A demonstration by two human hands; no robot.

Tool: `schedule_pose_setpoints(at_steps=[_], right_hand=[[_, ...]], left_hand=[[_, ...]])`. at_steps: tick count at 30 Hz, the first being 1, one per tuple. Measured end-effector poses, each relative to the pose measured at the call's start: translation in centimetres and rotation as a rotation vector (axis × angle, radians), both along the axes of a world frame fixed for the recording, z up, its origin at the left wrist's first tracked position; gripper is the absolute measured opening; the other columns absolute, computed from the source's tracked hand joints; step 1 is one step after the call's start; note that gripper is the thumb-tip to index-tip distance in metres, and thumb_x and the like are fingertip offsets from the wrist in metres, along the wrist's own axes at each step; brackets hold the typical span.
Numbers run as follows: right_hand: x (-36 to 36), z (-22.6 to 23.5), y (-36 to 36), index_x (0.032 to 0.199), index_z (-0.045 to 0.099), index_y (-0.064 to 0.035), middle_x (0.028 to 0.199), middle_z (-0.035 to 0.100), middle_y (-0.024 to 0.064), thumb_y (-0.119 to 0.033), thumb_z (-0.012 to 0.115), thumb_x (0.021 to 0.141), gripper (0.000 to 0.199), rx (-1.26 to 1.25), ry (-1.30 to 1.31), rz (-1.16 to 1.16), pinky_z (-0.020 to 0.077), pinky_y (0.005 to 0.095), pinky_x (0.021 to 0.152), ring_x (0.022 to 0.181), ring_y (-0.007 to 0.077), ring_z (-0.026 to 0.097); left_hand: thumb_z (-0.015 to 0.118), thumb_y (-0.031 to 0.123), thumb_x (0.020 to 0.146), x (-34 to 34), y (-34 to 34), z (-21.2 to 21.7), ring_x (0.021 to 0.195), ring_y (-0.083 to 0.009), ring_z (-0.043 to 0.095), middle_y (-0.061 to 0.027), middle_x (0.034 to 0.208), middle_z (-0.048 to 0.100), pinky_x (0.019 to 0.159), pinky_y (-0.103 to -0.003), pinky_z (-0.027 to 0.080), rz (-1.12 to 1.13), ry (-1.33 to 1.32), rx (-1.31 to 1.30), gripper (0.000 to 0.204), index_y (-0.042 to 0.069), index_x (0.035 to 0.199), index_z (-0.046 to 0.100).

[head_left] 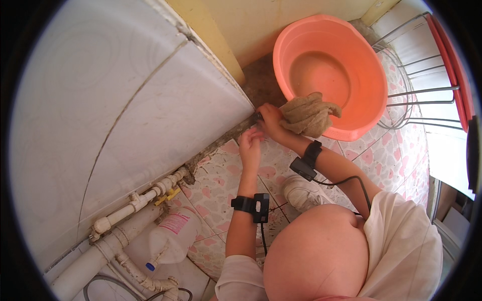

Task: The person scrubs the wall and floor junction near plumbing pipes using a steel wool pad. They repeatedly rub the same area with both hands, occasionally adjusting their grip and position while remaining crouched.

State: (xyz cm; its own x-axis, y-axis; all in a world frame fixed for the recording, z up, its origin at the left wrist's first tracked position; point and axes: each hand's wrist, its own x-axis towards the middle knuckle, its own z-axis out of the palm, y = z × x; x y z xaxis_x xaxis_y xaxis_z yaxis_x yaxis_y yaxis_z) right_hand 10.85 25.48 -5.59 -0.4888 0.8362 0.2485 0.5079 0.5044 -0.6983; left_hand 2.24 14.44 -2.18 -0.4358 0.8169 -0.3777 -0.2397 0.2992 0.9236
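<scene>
My right hand [271,122] is closed low beside the corner of the white tiled wall [150,95]. A small dark bit shows at its fingers, too small to name. Just below it is my left hand [250,142], its fingertips blurred close to my right fingers, so their grip does not show. A crumpled brown cloth [312,114] hangs over the near rim of the orange basin [364,95], right behind my right hand. Whether that hand touches the cloth is unclear. Shallow cloudy water lies in the basin.
White pipes [118,216] with a yellow valve handle [168,196] run along the wall's foot at lower left. Beside them lies a clear plastic jug [175,233] with a blue cap. A red-topped metal-legged stool [449,70] stands at right on the pink-patterned tile floor [221,200].
</scene>
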Motion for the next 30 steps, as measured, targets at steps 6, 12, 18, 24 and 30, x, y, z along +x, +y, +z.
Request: schedule_pose_setpoints(at_steps=[6,12,18,24,30], right_hand=[[-0.8,-0.3,0.0,0.092,0.056,-0.0068,0.092,0.058,0.0134,-0.003,0.076,0.061,0.037,-0.015,-0.014,-0.140,0.0455,0.0421,0.073,0.088,0.0352,0.057],[-0.3,0.2,0.8,0.087,0.054,-0.0058,0.087,0.058,0.0141,-0.001,0.073,0.061,0.033,0.010,0.059,-0.058,0.0454,0.0424,0.069,0.084,0.0357,0.058],[-0.1,-0.5,2.1,0.084,0.051,-0.0051,0.083,0.056,0.0135,0.001,0.070,0.056,0.034,0.131,0.231,0.012,0.0439,0.0426,0.063,0.078,0.0370,0.056],[0.2,-0.4,1.8,0.083,0.048,-0.0056,0.080,0.052,0.0135,0.002,0.067,0.052,0.037,0.087,0.113,0.042,0.0435,0.0416,0.064,0.077,0.0367,0.054],[0.6,0.2,1.6,0.083,0.047,-0.0063,0.083,0.053,0.0135,0.001,0.069,0.056,0.036,0.038,0.123,0.096,0.0406,0.0433,0.066,0.081,0.0365,0.053]], left_hand=[[0.044,-0.003,0.089,0.3,0.2,0.4,0.086,-0.0188,0.063,-0.0155,0.102,0.064,0.081,-0.030,0.050,-0.002,0.002,-0.011,0.028,-0.005,0.116,0.051],[0.044,-0.003,0.088,0.3,0.3,0.3,0.086,-0.0180,0.062,-0.0144,0.101,0.064,0.081,-0.029,0.049,-0.023,0.003,-0.013,0.028,-0.005,0.115,0.051],[0.044,0.000,0.089,0.3,0.1,-0.2,0.087,-0.0158,0.062,-0.0117,0.104,0.065,0.077,-0.026,0.047,-0.043,0.008,-0.001,0.028,-0.001,0.115,0.052],[0.044,-0.003,0.088,0.7,0.7,-0.1,0.086,-0.0177,0.063,-0.0140,0.101,0.065,0.080,-0.028,0.049,-0.049,0.043,-0.035,0.027,-0.005,0.114,0.052],[0.045,-0.003,0.088,0.9,0.8,-0.1,0.086,-0.0172,0.063,-0.0131,0.101,0.065,0.080,-0.028,0.049,-0.058,0.023,-0.007,0.027,-0.005,0.114,0.052]])
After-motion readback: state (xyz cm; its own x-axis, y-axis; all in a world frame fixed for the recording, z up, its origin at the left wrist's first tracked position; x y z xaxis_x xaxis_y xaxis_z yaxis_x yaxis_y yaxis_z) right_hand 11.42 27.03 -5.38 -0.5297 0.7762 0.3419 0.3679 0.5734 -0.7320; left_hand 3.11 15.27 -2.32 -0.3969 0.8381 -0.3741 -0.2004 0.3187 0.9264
